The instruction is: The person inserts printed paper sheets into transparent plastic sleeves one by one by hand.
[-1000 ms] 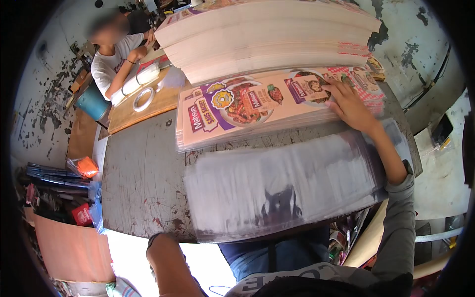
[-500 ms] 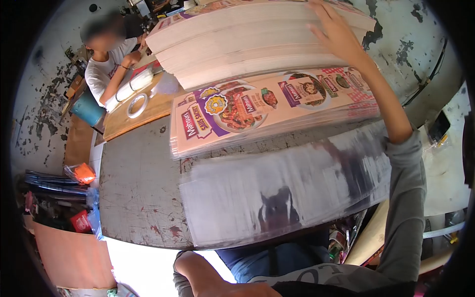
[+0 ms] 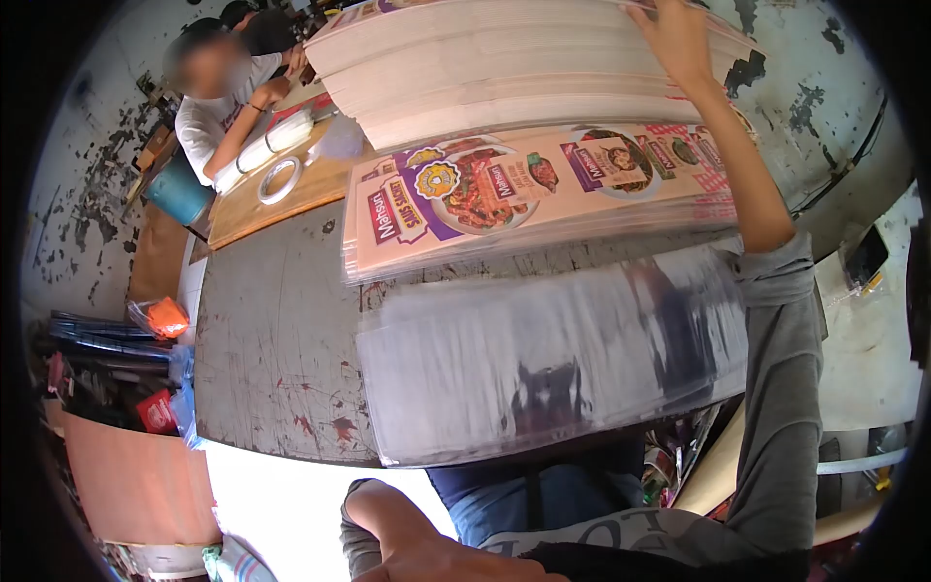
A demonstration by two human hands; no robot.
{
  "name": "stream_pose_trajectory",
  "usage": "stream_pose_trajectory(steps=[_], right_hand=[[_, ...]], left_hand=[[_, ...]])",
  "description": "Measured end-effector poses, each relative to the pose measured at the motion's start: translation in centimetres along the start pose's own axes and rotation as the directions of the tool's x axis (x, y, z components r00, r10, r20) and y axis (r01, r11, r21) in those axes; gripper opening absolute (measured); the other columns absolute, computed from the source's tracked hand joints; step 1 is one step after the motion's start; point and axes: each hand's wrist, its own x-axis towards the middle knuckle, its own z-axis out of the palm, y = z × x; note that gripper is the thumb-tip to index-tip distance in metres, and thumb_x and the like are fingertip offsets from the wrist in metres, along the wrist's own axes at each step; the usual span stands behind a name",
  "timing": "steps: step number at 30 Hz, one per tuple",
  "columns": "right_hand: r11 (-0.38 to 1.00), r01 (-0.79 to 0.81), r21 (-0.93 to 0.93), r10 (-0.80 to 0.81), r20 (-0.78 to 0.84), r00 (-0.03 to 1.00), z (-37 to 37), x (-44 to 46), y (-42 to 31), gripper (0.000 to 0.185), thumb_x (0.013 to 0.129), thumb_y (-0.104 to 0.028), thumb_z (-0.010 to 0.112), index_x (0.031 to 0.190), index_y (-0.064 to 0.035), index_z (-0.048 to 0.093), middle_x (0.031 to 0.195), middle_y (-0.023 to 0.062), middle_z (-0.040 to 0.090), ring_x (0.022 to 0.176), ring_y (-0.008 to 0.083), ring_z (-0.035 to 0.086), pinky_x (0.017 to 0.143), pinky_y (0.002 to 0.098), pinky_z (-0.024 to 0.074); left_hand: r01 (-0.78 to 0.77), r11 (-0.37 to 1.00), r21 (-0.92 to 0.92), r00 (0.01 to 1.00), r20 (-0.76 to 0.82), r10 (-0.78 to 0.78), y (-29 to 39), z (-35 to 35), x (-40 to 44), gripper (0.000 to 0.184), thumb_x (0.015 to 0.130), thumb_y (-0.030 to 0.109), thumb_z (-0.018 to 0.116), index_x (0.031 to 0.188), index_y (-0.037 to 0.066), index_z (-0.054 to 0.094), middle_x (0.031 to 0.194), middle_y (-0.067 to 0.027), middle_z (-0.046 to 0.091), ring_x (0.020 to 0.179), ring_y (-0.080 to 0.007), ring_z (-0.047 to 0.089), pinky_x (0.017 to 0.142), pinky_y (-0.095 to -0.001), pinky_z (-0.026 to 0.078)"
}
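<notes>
Right hand (image 3: 679, 47) at tall unsleeved-looking stack (image 3: 514, 82), left hand (image 3: 432, 551) lower — can't tell either grip. Nearer pile (image 3: 529, 209) looks sleeved.

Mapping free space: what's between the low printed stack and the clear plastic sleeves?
Head view: a narrow, bare strip of scratched grey tabletop runs between the low printed stack and the clear plastic sleeves.

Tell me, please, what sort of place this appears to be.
Probably a small packing or print-finishing workshop: a tall stack of printed sheets and a pile of clear plastic sheets share the scratched table, with a roll of tape nearby.
</notes>
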Motion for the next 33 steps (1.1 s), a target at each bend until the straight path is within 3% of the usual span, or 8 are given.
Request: stream_pose_trajectory(steps=[3,6,11,13,17,20,28,33], right_hand=[[0.975,-0.142,0.172,0.133,0.063,0.989,-1.2,-0.3,-0.8,0.016,0.077,-0.010,0.060,0.090,-0.0009,0.059,0.092,0.0197,0.061,0.089,0.0357,0.058,0.081,0.0423,0.0436],[0.991,0.110,0.075,-0.109,-0.017,0.994,-3.8,-1.7,-0.8,0.023,0.079,-0.015,0.059,0.097,-0.0007,0.058,0.102,0.0188,0.059,0.101,0.0348,0.054,0.090,0.0455,0.0380],[0.923,0.374,-0.094,-0.368,0.074,0.927,-10.1,-7.7,-2.5,0.033,0.077,-0.004,0.060,0.108,-0.0116,0.063,0.089,0.0095,0.058,0.078,0.0230,0.055,0.068,0.0333,0.0444],[0.925,0.376,-0.050,-0.367,0.131,0.921,-11.1,-11.1,-3.4,0.036,0.074,-0.005,0.063,0.110,-0.0115,0.062,0.087,0.0092,0.057,0.077,0.0220,0.054,0.068,0.0338,0.0444],[0.981,0.190,0.045,-0.192,0.416,0.889,-12.2,-16.5,-5.1,0.038,0.072,-0.006,0.066,0.109,-0.0111,0.062,0.089,0.0085,0.056,0.080,0.0228,0.055,0.070,0.0345,0.0445],[0.985,0.023,0.172,-0.143,0.724,0.675,-12.6,-16.5,-5.2,0.027,0.074,-0.013,0.066,0.100,-0.0080,0.066,0.099,0.0082,0.054,0.089,0.0252,0.053,0.081,0.0349,0.0418],[0.987,0.030,0.157,-0.134,0.710,0.691,-7.6,-15.6,-0.1,0.091,0.064,-0.054,0.069,0.136,-0.0112,0.032,0.117,0.0176,0.040,0.115,0.0353,0.035,0.097,0.0526,0.0255],[0.995,-0.079,0.066,0.003,0.745,0.667,-8.3,-13.3,-1.1,0.091,0.056,-0.045,0.076,0.129,-0.0062,0.038,0.120,0.0187,0.041,0.113,0.0356,0.038,0.092,0.0468,0.0318]], left_hand=[[-0.059,0.998,-0.016,0.997,0.052,0.060,-0.5,0.0,0.1,0.063,0.087,0.043,0.044,0.111,-0.015,0.035,0.085,-0.0155,0.056,0.041,-0.0067,0.036,0.039,-0.0229,0.031],[-0.044,0.998,0.044,0.989,0.142,0.038,0.6,-0.2,1.5,0.066,0.086,0.043,0.045,0.113,-0.016,0.032,0.088,-0.0189,0.055,0.041,-0.0070,0.036,0.039,-0.0230,0.031],[-0.007,0.983,-0.181,0.999,0.046,0.015,-0.3,0.6,-0.9,0.071,0.085,0.044,0.048,0.116,-0.017,0.027,0.092,-0.0218,0.053,0.042,-0.0084,0.038,0.039,-0.0243,0.032],[0.046,0.955,0.294,0.999,-0.029,-0.039,0.9,-0.3,-1.1,0.058,0.082,0.033,0.051,0.115,-0.011,0.033,0.089,-0.0190,0.056,0.051,-0.0138,0.045,0.053,-0.0296,0.035],[0.229,0.197,0.953,0.971,-0.238,0.023,2.5,-3.3,-1.6,0.038,0.077,0.016,0.058,0.110,-0.001,0.047,0.082,-0.0136,0.060,0.068,-0.0229,0.057,0.077,-0.0397,0.041],[0.493,-0.722,0.486,0.808,-0.563,0.173,2.5,-5.6,-2.3,0.046,0.078,0.028,0.063,0.112,0.001,0.048,0.100,-0.0146,0.053,0.095,-0.0263,0.054,0.091,-0.0467,0.035],[0.333,-0.821,0.463,0.897,-0.425,0.123,4.7,-12.0,-2.3,0.067,0.076,0.034,0.065,0.126,-0.001,0.037,0.119,-0.0204,0.037,0.110,-0.0358,0.041,0.095,-0.0481,0.031],[0.364,-0.792,0.490,0.906,-0.385,0.178,5.3,-13.9,-1.6,0.070,0.072,0.036,0.069,0.124,-0.001,0.041,0.113,-0.0180,0.042,0.103,-0.0337,0.044,0.088,-0.0458,0.035]])
